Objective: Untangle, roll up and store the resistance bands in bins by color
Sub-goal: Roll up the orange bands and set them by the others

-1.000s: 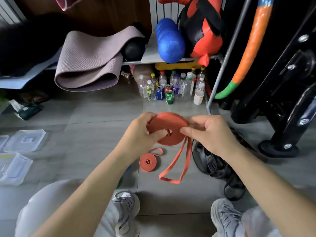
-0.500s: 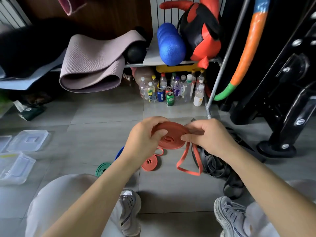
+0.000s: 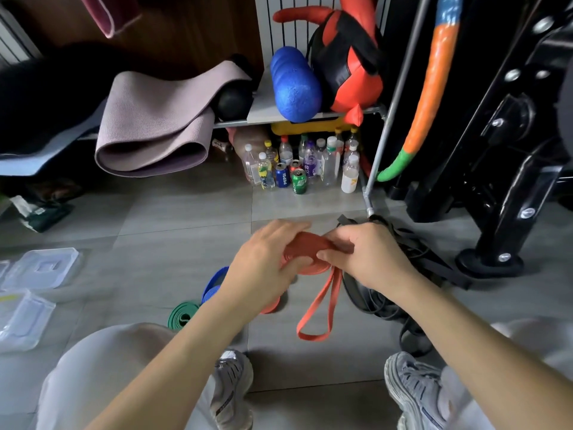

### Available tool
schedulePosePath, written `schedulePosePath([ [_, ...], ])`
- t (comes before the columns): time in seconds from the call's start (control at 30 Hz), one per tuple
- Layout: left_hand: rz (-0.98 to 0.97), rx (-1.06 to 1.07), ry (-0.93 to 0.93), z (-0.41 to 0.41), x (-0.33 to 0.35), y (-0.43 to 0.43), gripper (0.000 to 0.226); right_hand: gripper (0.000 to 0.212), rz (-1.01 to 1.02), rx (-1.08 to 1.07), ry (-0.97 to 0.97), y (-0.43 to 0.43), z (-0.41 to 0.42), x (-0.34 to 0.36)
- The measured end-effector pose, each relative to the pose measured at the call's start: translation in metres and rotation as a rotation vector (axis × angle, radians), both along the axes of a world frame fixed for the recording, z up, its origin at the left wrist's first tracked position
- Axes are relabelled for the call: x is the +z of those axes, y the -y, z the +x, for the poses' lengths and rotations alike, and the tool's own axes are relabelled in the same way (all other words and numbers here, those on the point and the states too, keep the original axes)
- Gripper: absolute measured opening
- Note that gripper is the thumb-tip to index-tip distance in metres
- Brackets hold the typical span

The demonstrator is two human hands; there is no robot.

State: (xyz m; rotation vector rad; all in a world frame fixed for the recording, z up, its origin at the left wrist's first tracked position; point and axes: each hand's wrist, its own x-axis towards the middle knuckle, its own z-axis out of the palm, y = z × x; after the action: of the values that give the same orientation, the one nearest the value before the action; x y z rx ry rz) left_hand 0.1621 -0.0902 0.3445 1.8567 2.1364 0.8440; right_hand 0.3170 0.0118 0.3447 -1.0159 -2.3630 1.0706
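The grey tiled floor (image 3: 173,231) is seen from above, with clear plastic bins (image 3: 40,268) set at the far left. A tangle of black bands (image 3: 387,299) is heaped at the right, just beside the right hand (image 3: 372,259). A partly rolled red band (image 3: 305,248) is held above the floor between both hands: the grip of the left hand (image 3: 263,268) is curled round the coil, and the right grip is pinched on its edge (a loose loop hangs below). A blue roll (image 3: 214,283) and a green roll (image 3: 183,315) are laid on the floor near the left forearm.
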Motion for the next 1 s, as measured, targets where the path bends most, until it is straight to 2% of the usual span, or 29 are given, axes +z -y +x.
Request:
schedulePosePath([
  [0.2, -0.143, 0.036, 0.074, 0.001, -0.004, -0.004, 0.043, 0.010, 0.019, 0.036, 0.040, 0.001, 0.000, -0.002],
  [0.3, -0.101, -0.029, 0.011, 0.003, -0.011, -0.004, 0.040, 0.011, -0.009, 0.022, 0.048, 0.003, -0.001, -0.003],
  [0.43, -0.004, -0.036, -0.135, 0.005, -0.017, -0.002, 0.049, 0.015, -0.035, 0.004, 0.018, 0.004, 0.000, -0.002],
  [0.5, 0.035, -0.051, -0.137, 0.005, -0.016, -0.001, 0.050, 0.016, -0.050, -0.009, -0.022, 0.004, 0.001, 0.000],
  [0.6, 0.080, -0.059, -0.034, 0.002, -0.013, 0.000, 0.049, 0.017, -0.113, -0.025, -0.115, 0.004, 0.003, 0.002],
  [0.73, 0.102, 0.034, 0.233, -0.002, -0.006, 0.000, 0.047, 0.022, -0.179, -0.010, -0.165, 0.002, 0.005, 0.007],
  [0.9, 0.191, 0.119, 0.527, 0.002, -0.001, -0.001, 0.052, 0.026, -0.295, -0.051, -0.344, 0.003, 0.006, 0.011],
  [1.0, 0.209, 0.153, 0.643, 0.002, -0.004, -0.004, 0.052, 0.024, -0.263, -0.070, -0.393, 0.004, 0.007, 0.012],
])
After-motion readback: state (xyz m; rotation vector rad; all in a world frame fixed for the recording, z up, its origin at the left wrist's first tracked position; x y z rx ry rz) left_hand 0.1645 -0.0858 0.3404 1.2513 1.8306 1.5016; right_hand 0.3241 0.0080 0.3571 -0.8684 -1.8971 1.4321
